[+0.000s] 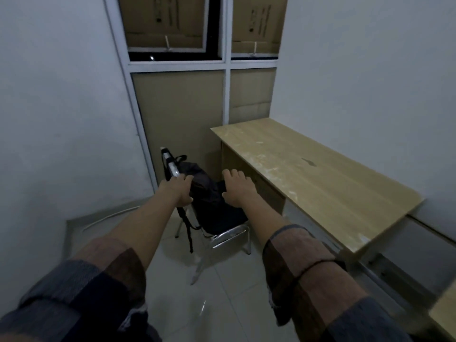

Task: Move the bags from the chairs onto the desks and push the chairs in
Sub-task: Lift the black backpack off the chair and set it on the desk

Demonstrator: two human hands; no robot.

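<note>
A black backpack [209, 193] sits on the seat of a metal-framed chair [229, 236] that stands pulled out from the left end of a light wooden desk [315, 178]. The bag leans on the chair back [171, 166], and one strap dangles off the seat's left side. My left hand [177, 190] rests against the bag's left side by the chair back, fingers curled on it. My right hand [235, 187] lies on the bag's right side with fingers spread. The bag rests on the seat.
White walls close in on the left and right. A window frame with cardboard panels [180, 114] stands behind the chair. A second desk corner [444, 314] shows at the lower right. Pale floor tiles [222, 304] lie between me and the chair.
</note>
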